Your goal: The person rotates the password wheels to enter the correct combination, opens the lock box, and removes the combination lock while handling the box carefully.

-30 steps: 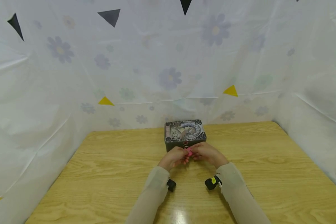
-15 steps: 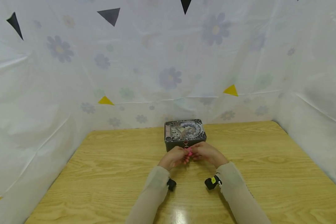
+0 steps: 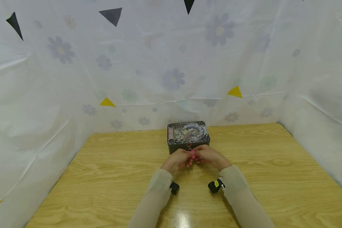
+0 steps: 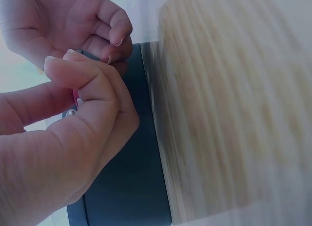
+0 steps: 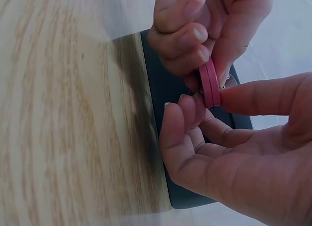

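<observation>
A small pink padlock (image 3: 192, 153) hangs at the front clasp of a dark tin box (image 3: 188, 133) with a printed picture on its lid. Both hands meet at the padlock. My left hand (image 3: 177, 160) pinches it from the left between thumb and fingers, and my right hand (image 3: 212, 156) pinches it from the right. Close up in the right wrist view, the padlock's pink body (image 5: 209, 84) shows edge-on as two layers between the fingertips. Left-hand fingers (image 4: 97, 99) mostly cover it in the left wrist view. The lid is down.
The box stands near the back edge of a wood-grain table (image 3: 108, 177). Behind it hangs a white flowered curtain (image 3: 148, 79), with more white sheeting along both sides. Black wrist cameras (image 3: 215, 186) sit under the sleeves.
Right-hand fingers have shifted very slightly on the padlock, and a little more pink shows. The left hand and the box stay in place.
</observation>
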### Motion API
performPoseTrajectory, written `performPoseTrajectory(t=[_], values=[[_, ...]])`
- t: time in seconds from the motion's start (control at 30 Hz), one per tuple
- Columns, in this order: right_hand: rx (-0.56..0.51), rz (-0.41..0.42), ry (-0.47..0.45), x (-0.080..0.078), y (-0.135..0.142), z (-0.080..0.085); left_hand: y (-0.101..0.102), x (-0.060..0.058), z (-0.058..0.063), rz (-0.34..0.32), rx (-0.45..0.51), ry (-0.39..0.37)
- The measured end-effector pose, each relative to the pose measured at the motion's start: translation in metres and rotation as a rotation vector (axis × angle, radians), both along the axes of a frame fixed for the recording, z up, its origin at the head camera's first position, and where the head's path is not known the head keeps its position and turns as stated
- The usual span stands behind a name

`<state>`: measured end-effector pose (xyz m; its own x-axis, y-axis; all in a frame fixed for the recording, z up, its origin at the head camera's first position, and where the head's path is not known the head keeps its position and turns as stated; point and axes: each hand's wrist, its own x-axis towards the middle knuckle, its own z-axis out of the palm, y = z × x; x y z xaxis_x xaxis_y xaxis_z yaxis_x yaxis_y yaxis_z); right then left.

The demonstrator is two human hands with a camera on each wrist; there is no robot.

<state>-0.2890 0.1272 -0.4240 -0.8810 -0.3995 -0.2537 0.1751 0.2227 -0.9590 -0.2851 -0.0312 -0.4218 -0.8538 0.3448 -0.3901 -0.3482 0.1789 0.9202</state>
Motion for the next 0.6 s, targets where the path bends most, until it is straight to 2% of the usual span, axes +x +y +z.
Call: performPoseTrajectory(t=[0.4,0.6], values=[[-0.008,0.002,0.008,-0.0026,0.0018,-0.0012,0.0002,0.0003,0.0003,-0.003,-0.01,0.008],[-0.021,-0.008,-0.025,-0.005,0.0035,-0.0017,0.0005,-0.0002,0.0015,-0.005,-0.016,0.008]])
